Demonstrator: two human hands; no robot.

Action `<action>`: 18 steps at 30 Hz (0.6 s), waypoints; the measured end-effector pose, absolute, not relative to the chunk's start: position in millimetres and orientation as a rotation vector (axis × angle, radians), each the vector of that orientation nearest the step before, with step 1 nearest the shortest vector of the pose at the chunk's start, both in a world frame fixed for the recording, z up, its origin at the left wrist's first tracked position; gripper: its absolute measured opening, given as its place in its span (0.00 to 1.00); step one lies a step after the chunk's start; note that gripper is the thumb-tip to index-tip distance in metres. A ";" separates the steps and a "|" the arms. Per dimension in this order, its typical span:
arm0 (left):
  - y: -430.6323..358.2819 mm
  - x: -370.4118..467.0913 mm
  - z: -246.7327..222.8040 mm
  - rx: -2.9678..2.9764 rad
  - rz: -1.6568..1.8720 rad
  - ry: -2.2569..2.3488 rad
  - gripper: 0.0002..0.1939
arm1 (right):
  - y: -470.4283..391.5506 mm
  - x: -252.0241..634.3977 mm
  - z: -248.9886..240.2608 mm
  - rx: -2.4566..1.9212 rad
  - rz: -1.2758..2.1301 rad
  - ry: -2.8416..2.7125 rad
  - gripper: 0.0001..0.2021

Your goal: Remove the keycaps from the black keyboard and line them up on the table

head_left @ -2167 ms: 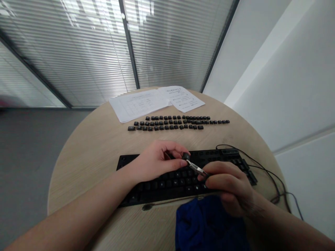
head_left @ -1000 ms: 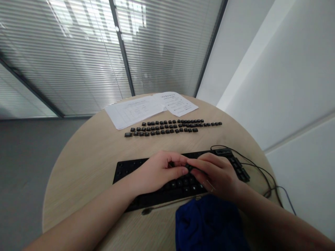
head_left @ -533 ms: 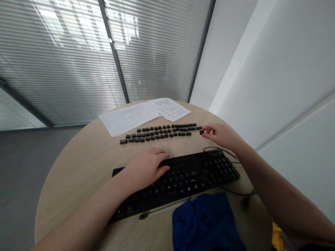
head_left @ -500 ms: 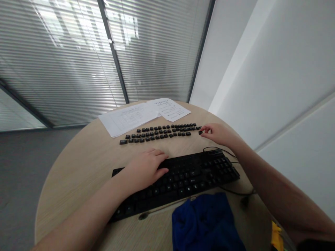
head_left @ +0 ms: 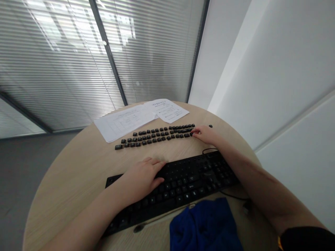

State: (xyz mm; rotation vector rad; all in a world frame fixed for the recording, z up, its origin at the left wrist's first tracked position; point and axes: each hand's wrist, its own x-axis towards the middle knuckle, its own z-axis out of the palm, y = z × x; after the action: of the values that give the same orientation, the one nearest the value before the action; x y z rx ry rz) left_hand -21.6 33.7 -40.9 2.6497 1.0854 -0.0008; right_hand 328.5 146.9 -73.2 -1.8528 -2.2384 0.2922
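A black keyboard [head_left: 180,188] lies across the table, some of its upper part without keycaps. My left hand [head_left: 143,176] rests on its left part, palm down, fingers spread and holding nothing. Beyond the keyboard, several black keycaps [head_left: 154,140] stand in three rows. At the right end of these rows my right hand [head_left: 202,134] pinches a small black keycap [head_left: 192,134], mostly hidden by the fingertips, close to the end of the nearest row. A lone keycap [head_left: 210,126] sits to the right, behind that hand.
White printed papers [head_left: 125,122] lie at the back of the round wooden table [head_left: 65,167]. A blue cloth [head_left: 204,226] is at the near edge. A black cable [head_left: 232,197] runs under my right forearm. Blinds and a white wall stand behind.
My right hand has moved left with the keycap, toward the row ends, uncovering the lone keycap on the right. The view has shifted slightly. My left hand stays on the keyboard.
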 end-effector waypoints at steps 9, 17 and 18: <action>37.5 -18.3 -45.3 2.650 -0.022 1.083 0.26 | 148.3 330.6 -74.3 -1.846 0.289 -2.206 0.15; 38.3 -18.9 -46.2 2.667 -0.051 1.091 0.26 | 144.0 333.8 -73.0 -1.787 0.263 -2.117 0.14; 38.3 -18.8 -45.9 2.663 -0.050 1.092 0.26 | 142.7 335.4 -69.6 -1.781 0.248 -2.088 0.12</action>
State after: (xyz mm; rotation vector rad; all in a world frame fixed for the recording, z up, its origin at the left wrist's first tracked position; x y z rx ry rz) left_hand -18.8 38.3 -45.9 2.6627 1.0920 -0.0500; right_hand 335.4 142.7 -69.6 -1.7810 -2.0882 0.2480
